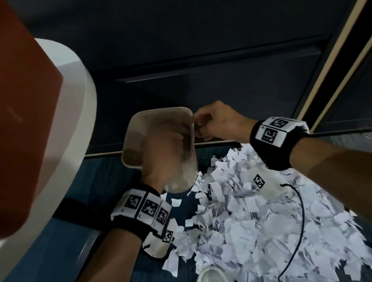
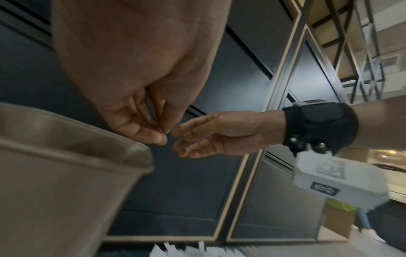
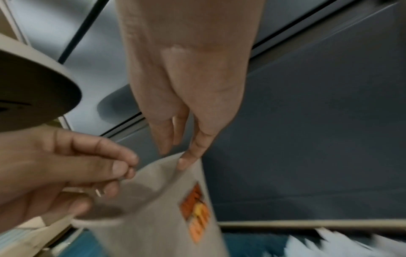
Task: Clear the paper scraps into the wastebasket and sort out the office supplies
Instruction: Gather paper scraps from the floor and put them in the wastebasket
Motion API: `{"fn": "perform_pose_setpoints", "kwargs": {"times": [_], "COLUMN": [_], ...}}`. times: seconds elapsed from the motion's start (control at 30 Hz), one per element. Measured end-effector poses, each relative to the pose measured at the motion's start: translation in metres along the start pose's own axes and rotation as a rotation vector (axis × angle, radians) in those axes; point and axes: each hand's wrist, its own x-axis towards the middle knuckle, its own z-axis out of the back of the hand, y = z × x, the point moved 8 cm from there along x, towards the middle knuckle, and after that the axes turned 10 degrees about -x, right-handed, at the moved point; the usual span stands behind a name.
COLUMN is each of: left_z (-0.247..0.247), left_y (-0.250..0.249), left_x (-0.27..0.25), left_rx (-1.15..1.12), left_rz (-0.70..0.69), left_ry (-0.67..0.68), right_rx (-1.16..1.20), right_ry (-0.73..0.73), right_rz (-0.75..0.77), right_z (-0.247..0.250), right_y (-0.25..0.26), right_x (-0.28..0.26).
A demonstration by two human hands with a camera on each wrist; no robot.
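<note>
Wastebasket (image 1: 130,135): one, smooth beige plastic, rounded corners, up off the blue carpet (image 1: 42,275), far side of the paper scraps (image 1: 256,227). Right hand (image 1: 216,121) pinching its right rim. Left hand (image 1: 166,159) blurred over the opening, fingertips pressed together; cannot tell what, if anything, held. Scraps white, torn, too many to count. Orange sticker (image 3: 195,212) blurred.

A beige wastebasket (image 1: 130,135) stands against the dark wall beside torn white paper scraps (image 1: 257,234) heaped on blue carpet.
</note>
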Motion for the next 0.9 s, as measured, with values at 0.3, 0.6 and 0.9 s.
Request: {"fn": "perform_pose_setpoints", "kwargs": {"times": [0.3, 0.6, 0.9], "left_z": [-0.114, -0.175, -0.207], "left_y": [0.070, 0.155, 0.196], "left_x": [-0.042, -0.005, 0.009], "left_rx": [0.112, 0.265, 0.232], "left_rz": [0.082, 0.267, 0.432], "left_ry": [0.362, 0.490, 0.523], "right_rx": [0.065, -0.143, -0.126], "right_ry": [0.123, 0.038, 0.129], "right_rz": [-0.379, -0.569, -0.750], "right_z": [-0.014, -0.015, -0.030], "right_y": [-0.179, -0.294, -0.340], "right_x": [-0.088, -0.092, -0.080]}}
